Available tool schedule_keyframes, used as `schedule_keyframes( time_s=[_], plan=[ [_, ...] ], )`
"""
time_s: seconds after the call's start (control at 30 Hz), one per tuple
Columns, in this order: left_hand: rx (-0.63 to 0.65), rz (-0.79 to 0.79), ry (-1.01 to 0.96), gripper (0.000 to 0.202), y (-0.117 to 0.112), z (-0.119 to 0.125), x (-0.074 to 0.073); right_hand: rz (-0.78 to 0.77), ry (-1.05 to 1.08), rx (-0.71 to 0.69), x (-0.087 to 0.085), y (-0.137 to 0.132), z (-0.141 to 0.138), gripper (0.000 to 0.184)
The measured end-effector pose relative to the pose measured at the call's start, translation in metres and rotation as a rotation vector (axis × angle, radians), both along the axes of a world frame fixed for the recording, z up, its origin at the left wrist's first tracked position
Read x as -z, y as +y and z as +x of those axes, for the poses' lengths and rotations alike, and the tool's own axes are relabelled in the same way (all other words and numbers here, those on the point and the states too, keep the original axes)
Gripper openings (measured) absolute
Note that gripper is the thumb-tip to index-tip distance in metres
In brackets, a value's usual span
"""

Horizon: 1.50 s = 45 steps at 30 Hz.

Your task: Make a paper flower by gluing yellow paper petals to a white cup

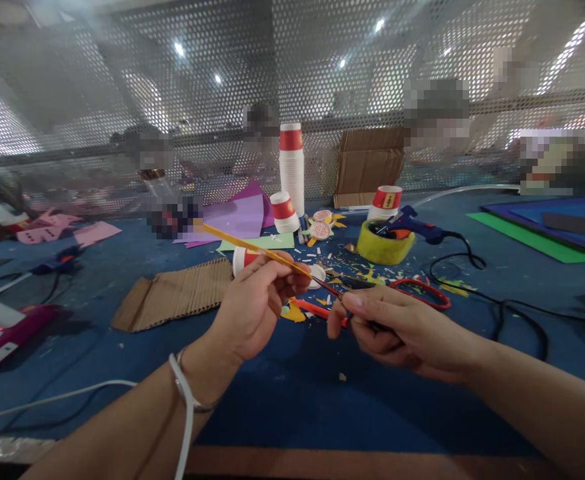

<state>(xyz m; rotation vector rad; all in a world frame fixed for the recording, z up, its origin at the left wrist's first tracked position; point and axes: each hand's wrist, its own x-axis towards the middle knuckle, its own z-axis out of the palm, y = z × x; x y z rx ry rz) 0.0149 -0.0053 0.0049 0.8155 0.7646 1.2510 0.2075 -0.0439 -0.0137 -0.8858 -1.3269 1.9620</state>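
Observation:
My left hand [252, 307] is closed in a pinch around a long, thin yellow stick [237, 243] that slants from upper left down towards my right hand. I cannot make out whether it is paper or plastic. My right hand [402, 327] is closed on a thin dark-red rod [328, 287], whose far end meets the lower end of the yellow stick between the hands. Under and behind my right hand lie a bright orange-red tool [308, 307] and a red loop handle [442, 304], both partly hidden. A red-and-white paper cup [242, 259] lies on its side behind my left hand.
Corrugated cardboard [177, 293] lies to the left. Paper scraps surround a yellow tape roll [385, 248] with a blue glue gun [417, 225] resting on it, its cord trailing right. Stacked cups [292, 173] stand near the mesh screen [312, 80]. A power strip [12, 337] sits left.

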Motion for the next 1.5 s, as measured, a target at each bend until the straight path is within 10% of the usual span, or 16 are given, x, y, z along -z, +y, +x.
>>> schedule_keyframes(
  time_s=[1.5],
  plan=[
    [0.149,0.165,0.16,0.01,-0.017,0.006,0.005,0.036,-0.026,0.035,0.002,-0.003,-0.003,0.049]
  ],
)
